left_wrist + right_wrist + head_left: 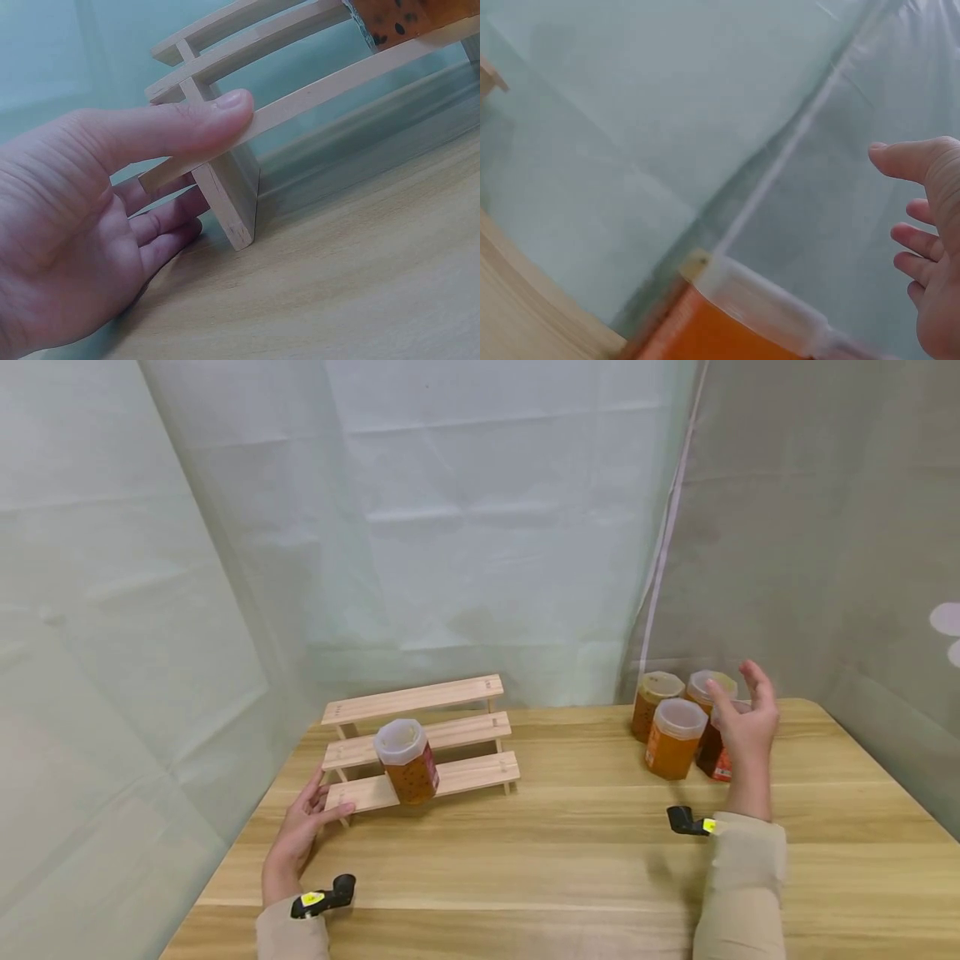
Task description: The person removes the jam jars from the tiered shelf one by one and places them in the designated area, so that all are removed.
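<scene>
A three-step wooden shelf rack (416, 697) stands at the left of the table. My left hand (296, 835) grips the left end of its lowest step; in the left wrist view the thumb (225, 112) lies on the board's edge and the other fingers are behind and below. On that lowest step sits a jar (411, 768) with orange, dark-specked contents and a white lid. My right hand (750, 727) is raised over the group of jars at the right, fingers spread and holding nothing. It partly hides a dark red jar (722, 767). Nearest it is an orange jar (735, 330).
Beside the dark red jar stand several more lidded jars: an orange one (672, 752) in front, a speckled one (647, 710) behind left, and another (701, 692) at the back. Pale cloth sheets (480, 543) hang behind the wooden table (555, 852).
</scene>
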Demonstrator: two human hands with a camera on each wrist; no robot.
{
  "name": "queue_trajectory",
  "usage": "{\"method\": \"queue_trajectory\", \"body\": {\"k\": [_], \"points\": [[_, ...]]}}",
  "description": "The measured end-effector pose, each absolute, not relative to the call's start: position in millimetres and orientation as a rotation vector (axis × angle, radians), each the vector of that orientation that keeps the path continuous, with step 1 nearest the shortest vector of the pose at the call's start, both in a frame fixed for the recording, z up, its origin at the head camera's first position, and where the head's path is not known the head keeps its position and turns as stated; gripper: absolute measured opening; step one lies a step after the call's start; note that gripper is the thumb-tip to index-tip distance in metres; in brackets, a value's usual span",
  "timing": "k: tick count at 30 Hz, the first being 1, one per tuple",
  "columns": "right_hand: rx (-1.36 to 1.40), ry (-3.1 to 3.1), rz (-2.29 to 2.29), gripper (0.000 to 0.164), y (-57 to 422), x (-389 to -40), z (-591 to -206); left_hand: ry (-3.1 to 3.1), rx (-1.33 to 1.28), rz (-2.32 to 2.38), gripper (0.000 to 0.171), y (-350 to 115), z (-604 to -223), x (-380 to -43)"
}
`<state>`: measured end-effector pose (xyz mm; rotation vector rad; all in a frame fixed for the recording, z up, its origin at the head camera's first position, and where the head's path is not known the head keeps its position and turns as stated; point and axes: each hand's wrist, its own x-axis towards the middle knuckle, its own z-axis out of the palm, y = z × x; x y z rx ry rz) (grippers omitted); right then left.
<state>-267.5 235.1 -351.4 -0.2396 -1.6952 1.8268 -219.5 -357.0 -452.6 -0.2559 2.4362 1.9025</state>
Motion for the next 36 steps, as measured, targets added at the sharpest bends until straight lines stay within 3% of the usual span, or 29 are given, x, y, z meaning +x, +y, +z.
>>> {"method": "queue_trajectory", "body": {"k": [10,19,30,36], "points": [[-0.081,-1.814,1.672,0.056,198.3,-274.4,-350.6,2.443,-0.241,1.900,0.101,-357.0,-450.2,-220.1],[0.228,-1.805,1.771,0.043,124.7,-282.0,-337.4,2.463,-0.253,1.898,0.102,-362.5,-448.7,-220.7],[0.774,-2.156,1.925,0.048,18.2,-275.3,-360.5,2.458,-0.258,1.934,0.101,-358.2,-450.7,-220.1],[1.067,-2.384,1.887,0.069,-49.5,-273.8,-365.1,2.455,-0.278,1.918,0.100,-357.2,-455.1,-216.6]]}}
